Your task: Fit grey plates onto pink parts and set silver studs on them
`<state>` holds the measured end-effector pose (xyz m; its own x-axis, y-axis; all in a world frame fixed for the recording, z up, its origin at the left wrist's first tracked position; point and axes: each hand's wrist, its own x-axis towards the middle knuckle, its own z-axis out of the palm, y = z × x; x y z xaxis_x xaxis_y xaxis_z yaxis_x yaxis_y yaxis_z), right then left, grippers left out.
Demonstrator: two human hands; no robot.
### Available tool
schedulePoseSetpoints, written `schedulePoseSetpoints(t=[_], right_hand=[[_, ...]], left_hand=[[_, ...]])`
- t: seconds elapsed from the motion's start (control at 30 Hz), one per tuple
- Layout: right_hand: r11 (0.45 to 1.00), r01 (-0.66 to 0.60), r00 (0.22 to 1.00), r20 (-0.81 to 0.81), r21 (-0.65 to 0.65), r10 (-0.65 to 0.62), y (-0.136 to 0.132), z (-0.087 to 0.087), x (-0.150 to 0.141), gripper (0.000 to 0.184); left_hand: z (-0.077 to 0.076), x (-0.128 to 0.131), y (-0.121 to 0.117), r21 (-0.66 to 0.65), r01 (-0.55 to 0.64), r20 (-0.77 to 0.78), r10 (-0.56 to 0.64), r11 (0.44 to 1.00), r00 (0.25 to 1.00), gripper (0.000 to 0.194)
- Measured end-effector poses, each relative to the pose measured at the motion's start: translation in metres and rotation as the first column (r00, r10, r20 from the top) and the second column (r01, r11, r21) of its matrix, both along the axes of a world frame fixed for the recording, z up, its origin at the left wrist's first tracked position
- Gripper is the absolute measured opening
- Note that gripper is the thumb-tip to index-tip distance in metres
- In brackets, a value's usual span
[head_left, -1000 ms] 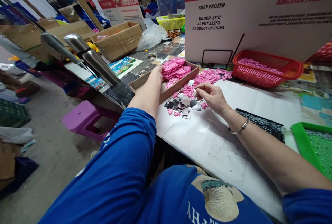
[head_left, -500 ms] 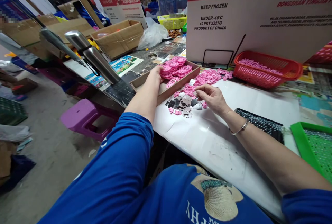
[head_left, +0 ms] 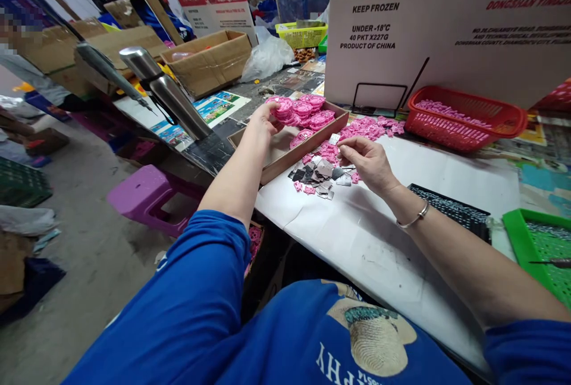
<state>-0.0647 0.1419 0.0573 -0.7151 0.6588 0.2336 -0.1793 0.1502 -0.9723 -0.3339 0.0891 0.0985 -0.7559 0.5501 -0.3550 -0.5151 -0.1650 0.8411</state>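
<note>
Currently, the left hand (head_left: 264,118) grasps the leftmost stack of flat, rounded pink pieces (head_left: 281,109) — fingers curled at its outer side, thumb below. This stack is at the far side of a shallow brown rectangular tray (head_left: 285,163), beside further pink stacks; whether it is clear of the tray floor cannot be determined. The right hand (head_left: 372,165) has thumb and index finger drawn together above a heap of thin grey and black chips (head_left: 312,175); whether an item is pinched between them cannot be told. Small loose pink figure-shaped pieces (head_left: 363,127) lie beyond the heap. A red perforated plastic basket (head_left: 464,135) — part-filled with pink pieces — stands behind the white work surface (head_left: 357,230).
</note>
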Motion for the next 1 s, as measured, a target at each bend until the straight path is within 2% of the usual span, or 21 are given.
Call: schedulePoseSetpoints(t=[0.13, 0.2, 0.27, 0.33, 0.4, 0.5, 0.67, 0.83, 0.9, 1.0], right_hand=[[0.998, 0.037, 0.999, 0.006, -0.040, -0.037, -0.007, 0.010, 0.002, 0.032], [0.993, 0.024, 0.999, 0.027, -0.113, -0.021, -0.013, 0.016, 0.008, 0.044], [0.973, -0.018, 0.999, 0.045, -0.231, 0.030, -0.022, 0.022, 0.018, 0.056], [0.939, -0.061, 0.994, 0.064, -0.339, 0.088, -0.033, 0.025, 0.033, 0.065], [0.914, -0.100, 0.986, 0.082, -0.394, 0.144, -0.046, 0.025, 0.052, 0.066], [0.872, -0.133, 0.975, 0.097, -0.471, 0.201, -0.062, 0.019, 0.084, 0.062], [0.797, -0.044, 0.958, 0.201, -0.602, 0.205, -0.076, 0.002, 0.130, 0.057], [0.806, 0.013, 0.922, 0.319, -0.592, 0.219, -0.074, -0.006, 0.155, 0.043], [0.813, 0.003, 0.904, 0.349, -0.582, 0.246, -0.071, -0.006, 0.160, 0.038], [0.825, -0.042, 0.869, 0.387, -0.564, 0.308, -0.064, -0.005, 0.163, 0.034]], left_hand=[[0.024, 0.024, -0.014, 0.002, 0.069, -0.027, -0.069, 0.998, 0.997, 0.015], [0.032, 0.049, -0.025, 0.056, 0.208, -0.116, -0.200, 0.977, 0.973, 0.014], [0.032, 0.081, -0.038, 0.085, 0.300, -0.183, -0.281, 0.950, 0.942, 0.012], [0.025, 0.115, -0.052, 0.017, 0.346, -0.151, -0.340, 0.938, 0.928, 0.008], [0.013, 0.149, -0.066, -0.010, 0.383, -0.116, -0.381, 0.924, 0.917, 0.011], [-0.011, 0.194, -0.084, 0.033, 0.413, -0.111, -0.408, 0.910, 0.906, 0.022], [-0.039, 0.252, -0.106, 0.018, 0.386, -0.029, -0.386, 0.922, 0.922, 0.041], [-0.047, 0.290, -0.119, -0.005, 0.399, 0.094, -0.397, 0.917, 0.913, 0.062], [-0.045, 0.298, -0.124, -0.012, 0.424, 0.108, -0.420, 0.906, 0.901, 0.057], [-0.040, 0.301, -0.131, -0.009, 0.475, 0.101, -0.472, 0.880, 0.876, 0.040]])
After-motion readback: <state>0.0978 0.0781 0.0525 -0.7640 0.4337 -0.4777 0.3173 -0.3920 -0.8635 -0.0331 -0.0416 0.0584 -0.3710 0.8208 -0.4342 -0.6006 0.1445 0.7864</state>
